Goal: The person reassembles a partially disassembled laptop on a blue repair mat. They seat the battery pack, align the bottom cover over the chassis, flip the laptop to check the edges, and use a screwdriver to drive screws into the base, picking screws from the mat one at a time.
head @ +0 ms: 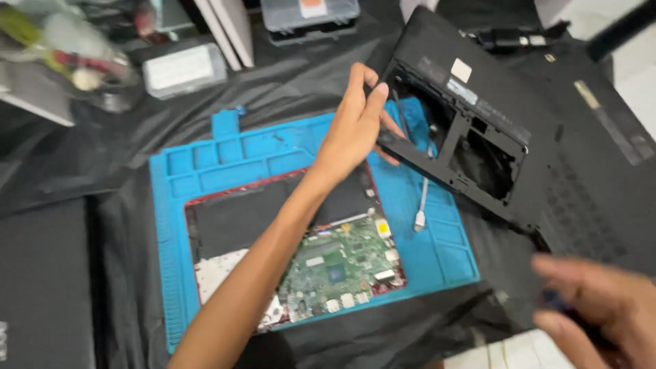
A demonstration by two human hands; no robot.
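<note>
Your right hand (601,307) sits nearest, at the bottom right corner of the view, blurred. Its fingers curl around something dark, maybe a tool; you cannot tell what it is or how tight the grip is. It hovers by the near edge of the black cover (547,137).

Your left arm runs up from the bottom edge, crossing over the opened laptop (273,239). That laptop lies inside the blue mat (437,253), in the middle of the table (123,150), which is draped in black cloth. A green board (342,263) shows at its near right part, and black panels fill the far part. A white cable end (419,220) lies on the mat's right side, just beside the laptop.

Your left hand (355,126) is further out, at the mat's far right corner. Its fingers are pinched on the left edge of the cover, thumb under, the others on top. The cover is tilted, its left edge lifted above the mat, inner side showing a big cutout. It stretches off to the table's right edge.

Far left corner: a blurred clear container (89,61) of mixed bits. Beside it is a small clear box (183,68). At the far edge, centre, sits a grey parts case (311,17).
</note>
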